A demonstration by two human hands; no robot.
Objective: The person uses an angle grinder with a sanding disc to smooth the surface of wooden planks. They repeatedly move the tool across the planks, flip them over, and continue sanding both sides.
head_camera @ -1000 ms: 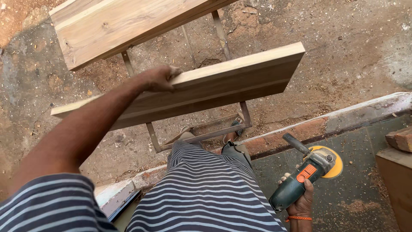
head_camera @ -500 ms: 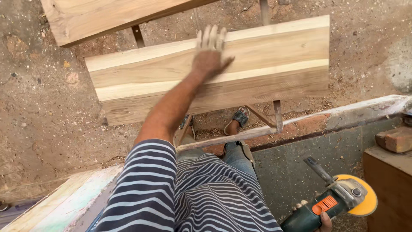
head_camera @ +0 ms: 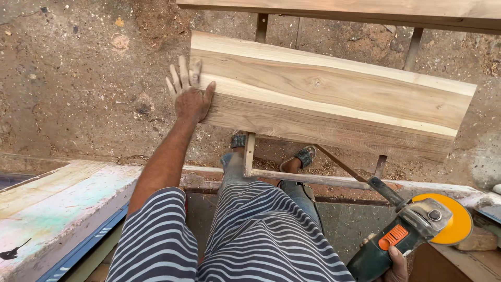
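Head view: left hand [head_camera: 190,99] fingers spread on plank [head_camera: 334,96] end; right hand [head_camera: 397,265] grips grinder [head_camera: 412,230].

The wooden board [head_camera: 334,99] lies across a metal stand [head_camera: 308,177], and its top face is bare from the left hand [head_camera: 190,99] at its left end to the right end. Another plank [head_camera: 339,9] runs along the far side, with a gap of bare dirt ground [head_camera: 78,78] showing between them. Left of the board the ground is open. Below the near edge, the stand's bars and the feet [head_camera: 271,154] crowd the space. The angle grinder [head_camera: 412,230] fills the lower right.
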